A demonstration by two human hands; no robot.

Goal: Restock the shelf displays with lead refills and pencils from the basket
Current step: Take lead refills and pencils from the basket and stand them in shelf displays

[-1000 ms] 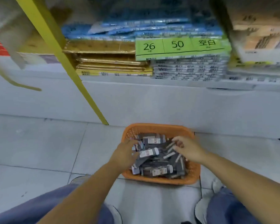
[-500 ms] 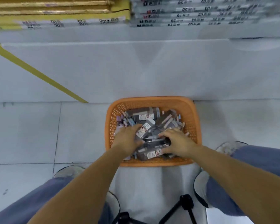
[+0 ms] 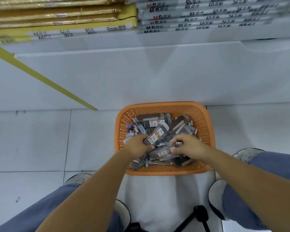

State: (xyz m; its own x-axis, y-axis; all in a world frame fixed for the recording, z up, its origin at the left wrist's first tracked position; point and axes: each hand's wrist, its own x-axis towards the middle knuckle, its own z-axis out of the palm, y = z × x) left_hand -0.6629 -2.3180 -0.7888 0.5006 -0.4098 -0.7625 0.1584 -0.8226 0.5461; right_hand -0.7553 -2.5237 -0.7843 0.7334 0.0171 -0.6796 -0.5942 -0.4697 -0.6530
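Deeper in lattice basket (image 3: 162, 105): left hand (image 3: 138, 146), right hand (image 3: 189, 145), grips round glossy packets (image 3: 155, 136).

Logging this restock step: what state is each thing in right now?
Orange basket: on the floor, full of packets.
Left hand: grips a labelled packet.
Right hand: pinches a second packet.
Paper packs: stacked flat on the shelf.
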